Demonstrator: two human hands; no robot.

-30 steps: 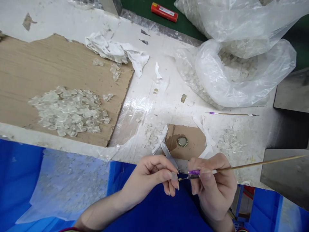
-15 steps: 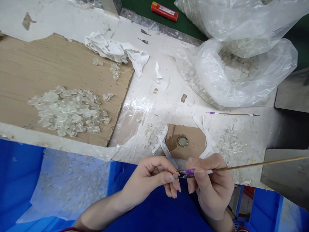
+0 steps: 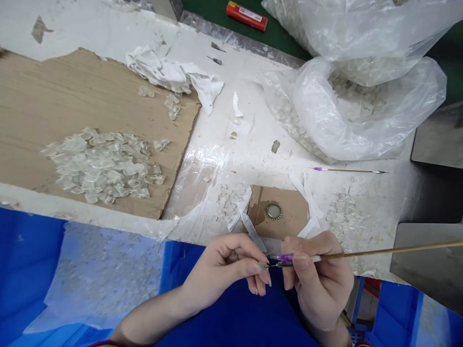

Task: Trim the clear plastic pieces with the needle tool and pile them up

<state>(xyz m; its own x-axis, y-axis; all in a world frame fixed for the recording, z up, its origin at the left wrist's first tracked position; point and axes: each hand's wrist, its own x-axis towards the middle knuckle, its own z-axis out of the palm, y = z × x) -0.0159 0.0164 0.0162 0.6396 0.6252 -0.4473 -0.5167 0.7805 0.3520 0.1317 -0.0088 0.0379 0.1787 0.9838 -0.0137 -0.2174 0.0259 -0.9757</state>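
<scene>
Between the thumb and fingers of my left hand (image 3: 227, 267) is a small clear plastic piece (image 3: 262, 265), partly hidden by the fingertips. My right hand (image 3: 320, 282) pinches a thin wooden stick (image 3: 383, 249) with a white wrap, a purple needle tip (image 3: 285, 258) and a dark needle tip beside it. The needles point left, and their ends are at or very close to the clear piece; contact is too fine to tell. Just beyond my hands, a bottle cap (image 3: 274, 212) holding pale contents lies on a small wet-stained cardboard piece (image 3: 294, 202).
Clear pieces are heaped (image 3: 108, 166) on a cardboard sheet (image 3: 43, 101) at left. Smaller piles (image 3: 228, 202) flank the cap. Another purple-tipped stick (image 3: 350, 170) lies at right, below plastic bags (image 3: 369, 130). A white cloth (image 3: 159, 70) and a red box (image 3: 247, 17) are farther back.
My right hand has shifted slightly right with the stick, drawing the needle tips back a little. My left hand stays almost still, with the clear piece in its fingers.
</scene>
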